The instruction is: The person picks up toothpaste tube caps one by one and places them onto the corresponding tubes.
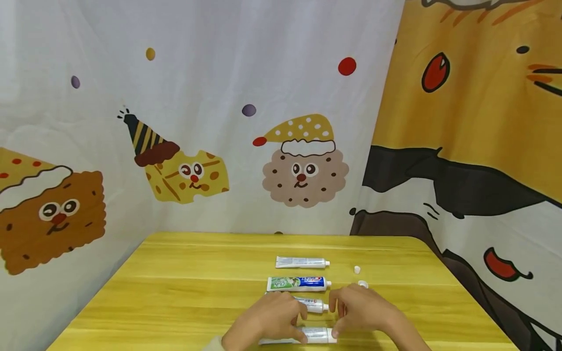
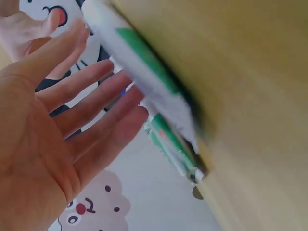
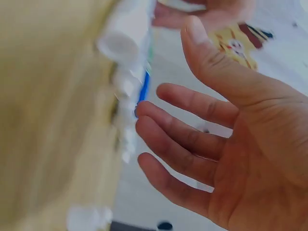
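Several toothpaste tubes lie in a column on the wooden table, nozzles to the right. My left hand (image 1: 274, 317) is over the nearest toothpaste tube (image 1: 317, 335), fingers relaxed and thumb at the tube's side. That tube, white with a green band in the left wrist view, has a white cap (image 1: 331, 335) on its end. By this cap is my right hand (image 1: 362, 309), with fingers loosely spread and nothing in them. Partly hidden behind the left hand is a silvery tube (image 1: 313, 305) with its nozzle bare. Beyond it lies a green and blue tube (image 1: 298, 283), also uncapped.
The farthest tube (image 1: 300, 262) is whitish, nozzle showing. Two loose white caps, a far cap (image 1: 357, 269) and a nearer cap (image 1: 362, 283), are right of the tubes. The yellow table (image 1: 184, 287) ends at a cartoon-printed curtain (image 1: 246, 204).
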### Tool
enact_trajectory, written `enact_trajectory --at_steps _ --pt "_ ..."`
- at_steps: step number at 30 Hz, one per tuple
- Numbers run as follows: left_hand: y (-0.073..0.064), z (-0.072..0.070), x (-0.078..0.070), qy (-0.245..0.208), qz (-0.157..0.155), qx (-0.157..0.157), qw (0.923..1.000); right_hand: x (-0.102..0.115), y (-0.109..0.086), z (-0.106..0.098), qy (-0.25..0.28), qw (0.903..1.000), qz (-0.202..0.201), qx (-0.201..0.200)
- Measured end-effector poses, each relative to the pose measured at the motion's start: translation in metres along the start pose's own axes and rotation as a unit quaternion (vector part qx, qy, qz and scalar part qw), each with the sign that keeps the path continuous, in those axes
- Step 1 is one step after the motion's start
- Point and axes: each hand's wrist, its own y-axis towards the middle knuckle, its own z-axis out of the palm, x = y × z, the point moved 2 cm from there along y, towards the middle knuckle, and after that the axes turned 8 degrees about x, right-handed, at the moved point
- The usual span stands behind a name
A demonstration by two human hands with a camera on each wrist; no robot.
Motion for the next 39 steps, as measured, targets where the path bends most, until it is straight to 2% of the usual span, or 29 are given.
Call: enact_trajectory --at_steps 6,9,12,14,20,23,27,34,39 --pt "0.0 -0.013 0.005 -0.045 0.017 -0.049 0.9976 -0.018 -0.019 -0.027 -0.015 0.9974 0.026 -0.066" --pt "0.005 -0.015 0.01 -0.037 0.018 -0.066 0.997 -0.031 -0.024 -0.034 -0.023 0.9949 0.053 -0.082" --pt "0.015 -0.017 0.016 -0.001 0.017 -0.072 0.9972 -0.045 -0.026 -0.037 -0.022 0.9929 0.08 -0.086" --pt "0.022 -0.016 0.021 0.017 0.018 -0.068 0.9974 -0.054 -0.026 -0.036 -0.009 0.9932 0.09 -0.074" --pt "0.037 -0.006 0.03 0.057 0.042 -0.056 0.9959 -0.074 -0.019 -0.026 0.038 0.9955 0.084 -0.025" --pt "0.041 0.001 0.032 0.069 0.048 -0.052 0.9951 -0.078 -0.016 -0.021 0.04 0.9949 0.09 -0.022" --pt "0.042 0.006 0.032 0.079 0.038 -0.041 0.9952 -0.079 -0.013 -0.017 0.03 0.9944 0.097 -0.029" --pt "0.046 0.006 0.029 0.112 0.035 -0.032 0.9926 -0.084 -0.011 -0.012 0.018 0.9967 0.073 -0.03" --pt "0.047 0.005 0.028 0.105 0.035 -0.031 0.9934 -0.089 -0.01 -0.01 0.007 0.9971 0.069 -0.03"
